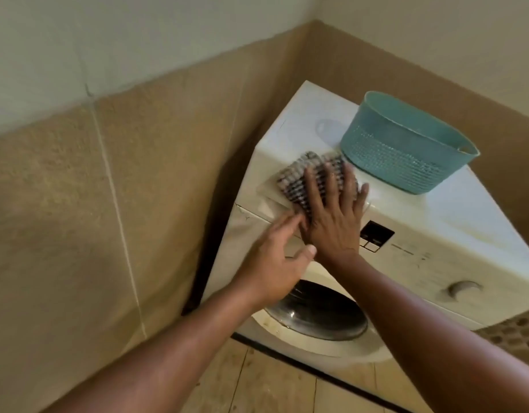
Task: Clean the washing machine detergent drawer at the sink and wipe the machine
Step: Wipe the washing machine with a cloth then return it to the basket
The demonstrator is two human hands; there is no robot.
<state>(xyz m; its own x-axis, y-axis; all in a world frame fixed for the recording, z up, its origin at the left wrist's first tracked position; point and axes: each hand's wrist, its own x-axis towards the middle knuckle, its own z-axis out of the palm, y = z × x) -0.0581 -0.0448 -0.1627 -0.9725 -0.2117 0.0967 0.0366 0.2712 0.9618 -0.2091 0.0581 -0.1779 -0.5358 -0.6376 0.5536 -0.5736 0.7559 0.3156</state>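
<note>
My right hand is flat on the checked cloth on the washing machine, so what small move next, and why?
Probably slide the black-and-white checked cloth back along the white washing machine top with the right hand; the teal woven-look plastic basket beside it blocks a rightward sweep.

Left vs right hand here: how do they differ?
Right hand lies flat, pressing the cloth on the front top edge of the machine; left hand sits lower, at the front panel, holding nothing. Right fingers are splayed wide; left fingers lie closer together. Both are open and bare.
</note>
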